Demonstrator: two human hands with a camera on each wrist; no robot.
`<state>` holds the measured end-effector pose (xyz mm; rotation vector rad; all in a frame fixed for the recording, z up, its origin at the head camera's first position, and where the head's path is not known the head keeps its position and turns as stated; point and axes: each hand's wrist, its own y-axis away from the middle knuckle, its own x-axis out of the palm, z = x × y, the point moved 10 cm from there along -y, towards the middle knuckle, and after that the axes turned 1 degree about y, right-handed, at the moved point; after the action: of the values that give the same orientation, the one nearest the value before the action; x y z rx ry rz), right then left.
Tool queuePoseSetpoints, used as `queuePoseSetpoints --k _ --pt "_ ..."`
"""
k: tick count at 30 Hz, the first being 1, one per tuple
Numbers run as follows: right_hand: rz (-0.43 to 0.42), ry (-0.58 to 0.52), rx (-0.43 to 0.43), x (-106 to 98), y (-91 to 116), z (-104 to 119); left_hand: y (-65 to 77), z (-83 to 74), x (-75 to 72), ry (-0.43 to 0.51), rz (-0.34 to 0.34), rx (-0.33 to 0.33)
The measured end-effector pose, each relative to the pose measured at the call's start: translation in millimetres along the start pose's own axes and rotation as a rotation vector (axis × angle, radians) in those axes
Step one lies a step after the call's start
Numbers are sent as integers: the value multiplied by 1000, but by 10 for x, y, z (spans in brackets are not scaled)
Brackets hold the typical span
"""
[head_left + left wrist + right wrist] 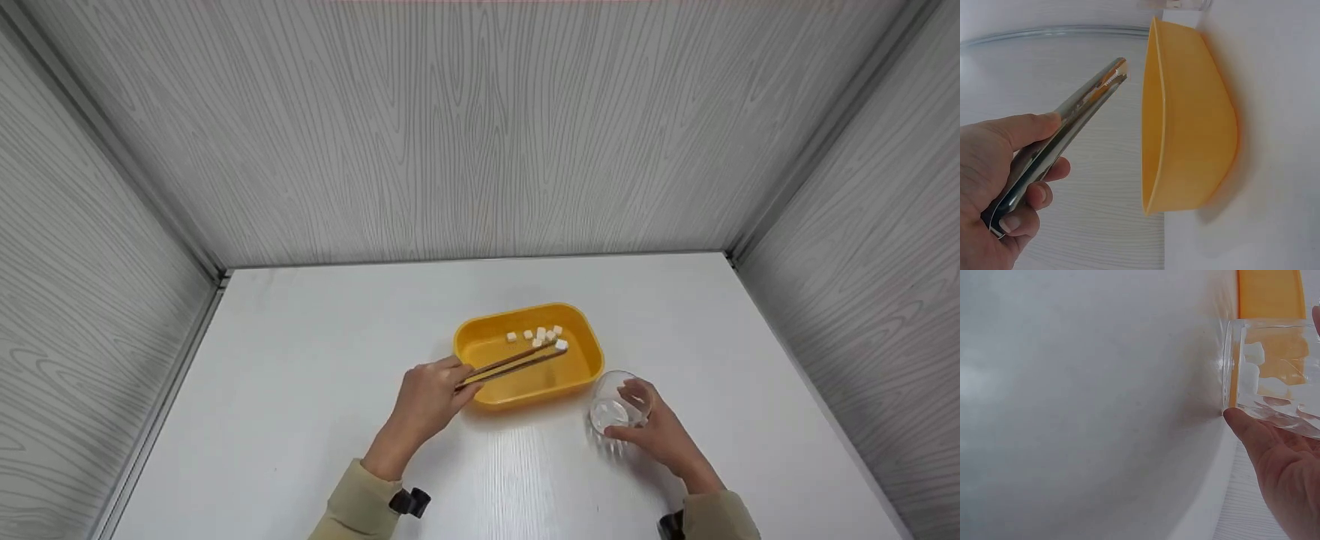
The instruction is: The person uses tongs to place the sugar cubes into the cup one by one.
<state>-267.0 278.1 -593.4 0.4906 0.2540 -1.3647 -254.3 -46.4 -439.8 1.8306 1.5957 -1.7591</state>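
On the white table [247, 420], the yellow tray [517, 388] looks light and stiff. Just beside it, the clear glass [609, 411] (likely slippery, breakable) suits a side hold; the right hand [656, 435] has its grip curved partway around it. The left hand [431, 394] has its grip closed around metal tongs [1036, 160], their tips lightly pinching a small, probably light cube [562, 345] over the tray.

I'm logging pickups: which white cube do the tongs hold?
The cube between the tips of the tongs, above the yellow tray; the other cubes lie inside.
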Motion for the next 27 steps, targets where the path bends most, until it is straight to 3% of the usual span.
queuePoseSetpoints --k 9,15,20,27 --pt "-5 -18 15 0 1 -12 -45 -280 8 37 37 47" --pt "-6 2 6 4 -11 -9 -69 -445 34 33 32 120" --pt "-10 19 7 1 -21 -10 -79 -545 73 24 26 166" --pt "-16 15 14 -5 -23 -18 -93 -636 136 28 56 182"
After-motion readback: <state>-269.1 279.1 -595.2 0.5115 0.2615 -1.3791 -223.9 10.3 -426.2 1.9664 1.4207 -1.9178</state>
